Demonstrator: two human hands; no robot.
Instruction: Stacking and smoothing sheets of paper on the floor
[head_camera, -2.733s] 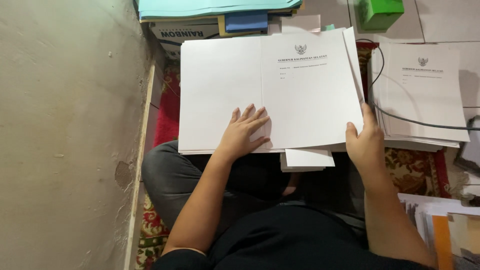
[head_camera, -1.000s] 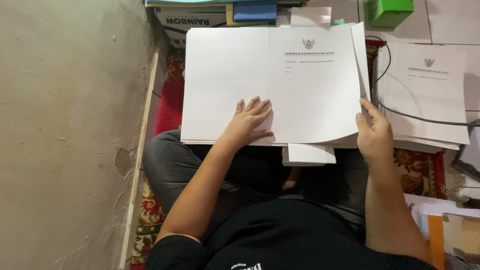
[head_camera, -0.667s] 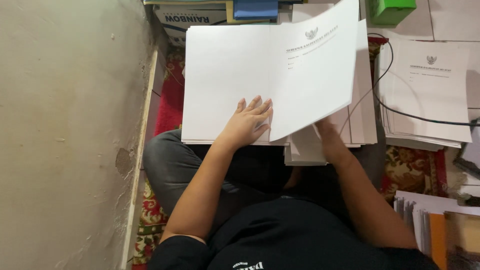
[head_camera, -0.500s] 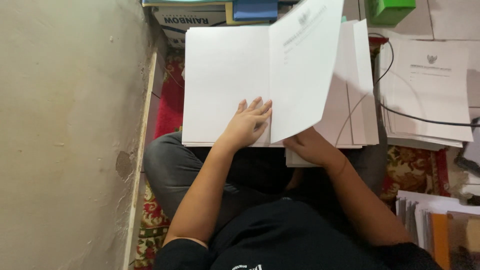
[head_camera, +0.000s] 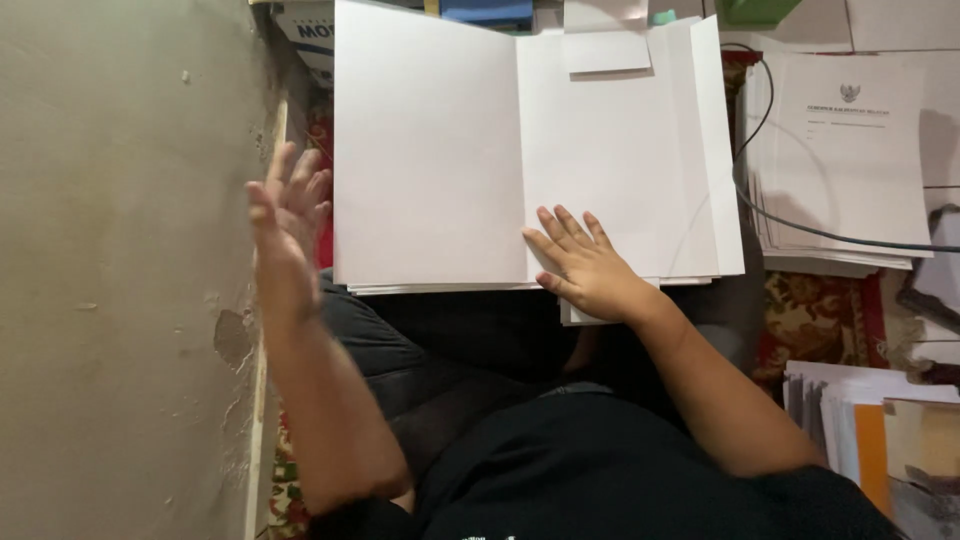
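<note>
White papers (head_camera: 430, 150) lie open on our lap. Our right hand (head_camera: 585, 270) rests flat near their bottom edge, holding nothing. Our left hand (head_camera: 285, 225) is open in the air, empty.

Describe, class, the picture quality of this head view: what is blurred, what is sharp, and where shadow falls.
Head view: the raised left hand is smeared by motion blur beside the wall; the right hand, flat on the open white sheets, is sharp; the pages are bright, nearly featureless; shadow fills the lap and lower right corner.
</note>
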